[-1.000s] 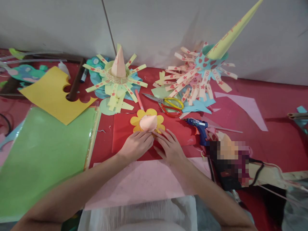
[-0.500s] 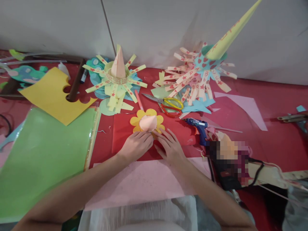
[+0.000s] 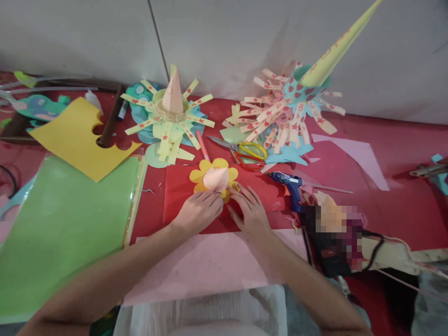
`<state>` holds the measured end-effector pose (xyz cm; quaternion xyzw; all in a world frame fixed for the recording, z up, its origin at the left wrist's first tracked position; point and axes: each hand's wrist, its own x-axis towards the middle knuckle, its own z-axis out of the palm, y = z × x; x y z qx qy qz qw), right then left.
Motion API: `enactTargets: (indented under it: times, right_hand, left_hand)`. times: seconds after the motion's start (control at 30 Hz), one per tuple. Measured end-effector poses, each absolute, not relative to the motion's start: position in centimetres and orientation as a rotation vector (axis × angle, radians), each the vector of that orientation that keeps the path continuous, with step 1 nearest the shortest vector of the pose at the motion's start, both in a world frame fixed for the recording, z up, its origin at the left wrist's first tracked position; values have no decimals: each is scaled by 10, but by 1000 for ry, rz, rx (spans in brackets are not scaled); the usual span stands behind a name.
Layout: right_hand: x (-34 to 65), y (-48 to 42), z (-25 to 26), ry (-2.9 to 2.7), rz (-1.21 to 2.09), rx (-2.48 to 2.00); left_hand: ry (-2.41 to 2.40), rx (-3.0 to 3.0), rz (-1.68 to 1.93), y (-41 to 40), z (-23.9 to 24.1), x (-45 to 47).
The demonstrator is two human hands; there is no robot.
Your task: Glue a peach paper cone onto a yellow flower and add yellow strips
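Observation:
A yellow paper flower lies on a red sheet in the middle of the table, with a pale pink paper cone standing on its centre. My left hand has its fingers curled against the near base of the cone. My right hand rests beside it, fingertips pinching the flower's near-right petal at the cone's base. Both hands touch the piece from the near side.
Scissors and a pink pen lie just behind the flower. A blue glue gun sits to the right. Two finished fringed cone crafts stand at the back. Green, yellow and pink sheets lie around.
My right hand's fingers have drawn in closer to the cone's base and lifted the near petal slightly. My left hand has barely moved.

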<state>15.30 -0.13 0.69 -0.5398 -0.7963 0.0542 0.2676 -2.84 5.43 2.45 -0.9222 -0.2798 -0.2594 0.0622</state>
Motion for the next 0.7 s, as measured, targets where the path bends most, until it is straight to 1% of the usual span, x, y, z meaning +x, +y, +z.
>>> enactTargets:
  times: [0.1, 0.23, 0.3, 0.37, 0.5, 0.6, 0.7]
  right_hand:
    - [153, -1, 6, -2156, 138, -1470]
    - [152, -1, 8, -2177, 133, -1450]
    - [152, -1, 10, -2196, 135, -1441]
    - [151, -1, 11, -2206, 138, -1440]
    - [150, -2, 11, -2227, 133, -1384]
    - [149, -2, 11, -2230, 117, -1348]
    - [148, -3, 11, -2237, 92, -1313]
  left_hand:
    - [-840, -2785, -820, 54, 25, -28]
    - [-906, -2827, -1041, 55, 26, -29]
    - [-1128, -2861, -1196, 58, 26, -31]
    - [-1497, -2832, -1394, 62, 25, -34]
    - [-2201, -2573, -1841, 73, 23, -36]
    - [-2407, -2484, -1993, 79, 22, -35]
    - [-2428, -2500, -1990, 80, 22, -33]
